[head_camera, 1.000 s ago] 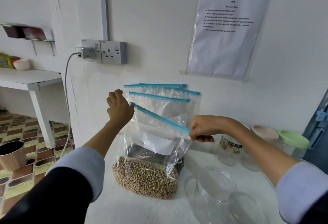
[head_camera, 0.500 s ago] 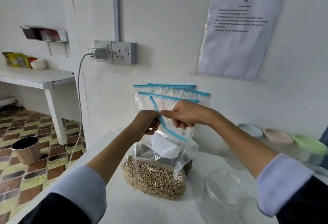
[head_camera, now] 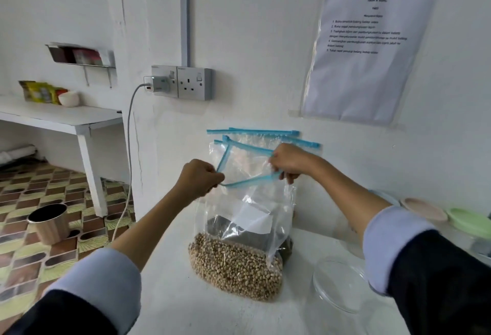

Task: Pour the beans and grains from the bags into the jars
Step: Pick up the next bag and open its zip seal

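Your left hand (head_camera: 198, 178) and right hand (head_camera: 288, 160) pinching the blue zip strips of the bean bag (head_camera: 239, 241), pulling its mouth apart, bag standing on the desk (head_camera: 170, 302), clear jar (head_camera: 342, 289) just right of it

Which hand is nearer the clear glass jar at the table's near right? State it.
Right. The right hand pinches the bag's blue zip strip up and left of the glass jar; the left hand grips the strip's opposite end, farther left.
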`<state>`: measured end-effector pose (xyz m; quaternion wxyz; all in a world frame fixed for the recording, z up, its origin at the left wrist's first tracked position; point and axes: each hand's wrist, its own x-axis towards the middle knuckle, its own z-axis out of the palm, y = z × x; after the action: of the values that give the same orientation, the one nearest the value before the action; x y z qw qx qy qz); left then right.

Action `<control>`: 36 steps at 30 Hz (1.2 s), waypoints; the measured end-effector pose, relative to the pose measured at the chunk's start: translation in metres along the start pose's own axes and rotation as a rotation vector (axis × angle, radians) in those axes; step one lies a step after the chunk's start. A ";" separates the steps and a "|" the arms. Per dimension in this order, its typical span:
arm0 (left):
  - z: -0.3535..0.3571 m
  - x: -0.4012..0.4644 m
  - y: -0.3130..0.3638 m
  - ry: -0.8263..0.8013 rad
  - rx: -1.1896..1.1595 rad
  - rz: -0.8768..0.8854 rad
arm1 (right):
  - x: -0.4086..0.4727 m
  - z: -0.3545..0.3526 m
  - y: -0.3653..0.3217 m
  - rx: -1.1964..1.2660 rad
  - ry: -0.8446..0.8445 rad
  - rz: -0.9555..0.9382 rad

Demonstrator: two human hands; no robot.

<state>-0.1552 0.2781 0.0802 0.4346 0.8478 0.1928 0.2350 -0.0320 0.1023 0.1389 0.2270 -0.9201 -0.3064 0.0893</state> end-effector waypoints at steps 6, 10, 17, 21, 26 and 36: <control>-0.030 0.004 -0.023 0.043 0.228 -0.028 | -0.001 -0.017 0.031 -0.244 0.094 0.092; -0.026 -0.003 -0.017 0.061 0.168 0.066 | -0.001 -0.017 0.021 -0.253 0.229 0.038; -0.001 -0.025 -0.009 0.080 0.042 0.263 | 0.001 -0.019 -0.006 -0.156 0.277 -0.090; 0.011 -0.031 0.001 0.028 -0.017 0.325 | -0.005 -0.022 -0.034 -0.145 0.108 -0.245; 0.022 -0.035 0.017 -0.005 -0.036 0.420 | -0.001 -0.006 -0.069 -0.252 -0.002 -0.219; 0.036 -0.036 -0.017 0.041 -0.239 0.248 | 0.007 0.021 -0.088 -0.278 0.117 -0.196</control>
<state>-0.1668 0.2449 0.0397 0.4960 0.8024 0.0661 0.3253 -0.0786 0.1762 0.1619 0.1227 -0.9120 -0.3903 -0.0302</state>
